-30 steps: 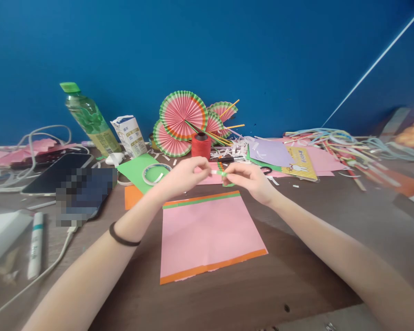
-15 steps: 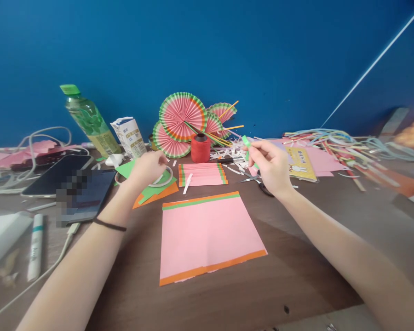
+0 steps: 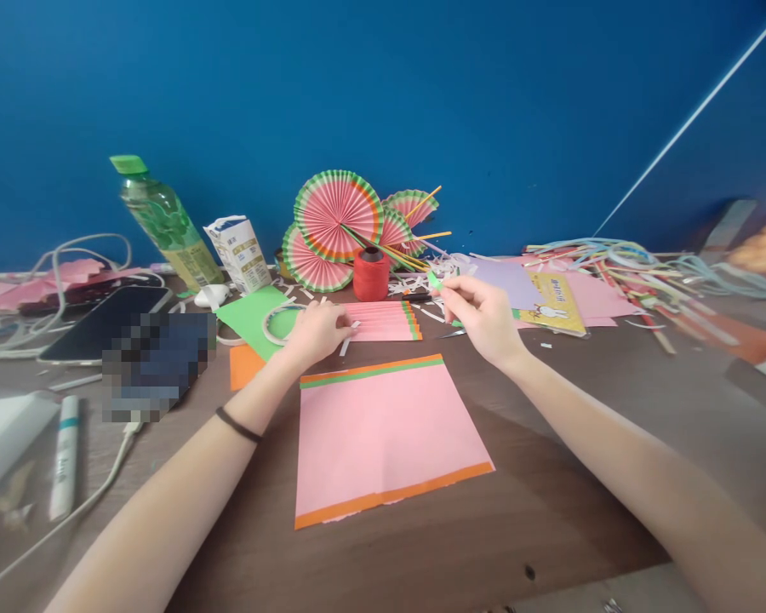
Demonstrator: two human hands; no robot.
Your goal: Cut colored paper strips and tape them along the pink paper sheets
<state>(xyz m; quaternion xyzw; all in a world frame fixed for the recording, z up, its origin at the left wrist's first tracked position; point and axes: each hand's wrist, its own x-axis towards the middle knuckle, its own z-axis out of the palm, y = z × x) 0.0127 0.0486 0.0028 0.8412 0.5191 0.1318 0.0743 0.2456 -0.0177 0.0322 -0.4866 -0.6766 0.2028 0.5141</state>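
Observation:
My left hand (image 3: 322, 330) reaches over the left end of the pleated pink paper (image 3: 383, 319), its fingertips closed on a narrow white paper strip (image 3: 345, 346). The pleated piece has green and orange edges. My right hand (image 3: 482, 319) pinches a small green paper strip (image 3: 435, 280) above the table, right of the pleats. Nearer to me lies a flat pink sheet (image 3: 389, 438) with orange and green bands at its far edge and an orange band along the near edge. Beside my left hand, a roll of tape (image 3: 269, 326) rests on green paper (image 3: 246, 312), with orange paper (image 3: 244, 368) next to it.
Round pleated paper fans (image 3: 338, 213) lean at the blue wall behind a red thread spool (image 3: 371, 277). A green bottle (image 3: 166, 221), a carton (image 3: 237, 253), a phone (image 3: 105, 323) and a marker (image 3: 65, 460) stand or lie left. Right are a yellow packet (image 3: 557, 302) and paper strips (image 3: 613, 264).
My left hand has moved right, from the tape roll to the white strip on the pleated paper. My right hand has shifted slightly left with the green strip. The green and orange papers have shifted.

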